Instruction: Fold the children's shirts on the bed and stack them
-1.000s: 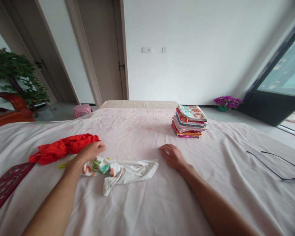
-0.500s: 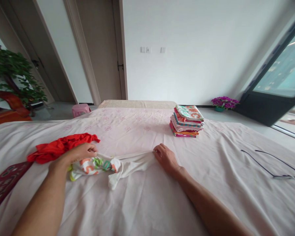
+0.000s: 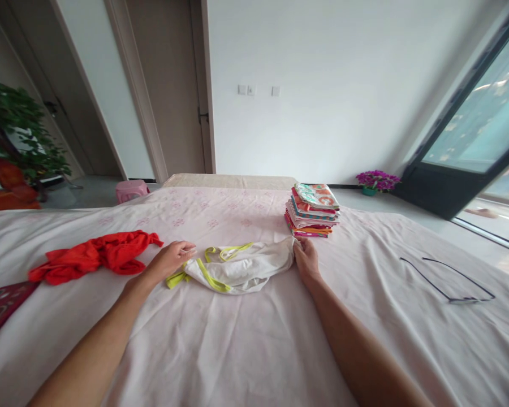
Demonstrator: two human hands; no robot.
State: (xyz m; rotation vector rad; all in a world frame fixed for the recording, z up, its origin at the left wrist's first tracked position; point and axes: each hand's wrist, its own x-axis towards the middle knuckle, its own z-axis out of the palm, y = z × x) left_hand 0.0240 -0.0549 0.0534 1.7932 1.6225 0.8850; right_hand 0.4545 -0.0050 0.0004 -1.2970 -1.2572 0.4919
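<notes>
Here, the right hand [image 3: 307, 258] pinches a white garment [image 3: 254, 263], left hand [image 3: 172, 256] grip unclear; a green pot [image 3: 369, 192] holds purple flowers [image 3: 378, 180].

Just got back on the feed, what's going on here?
A white cloth with yellow trim is being handled over a pale sheet. The person's right hand pinches one end; the left hand is at the other, its hold unclear. Crumpled red cloth lies left, a folded stack sits beyond the right hand, and glasses lie further right.

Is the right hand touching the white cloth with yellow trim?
Touching: the head view shows the right hand closed on the right end of the white cloth, no gap between.
</notes>
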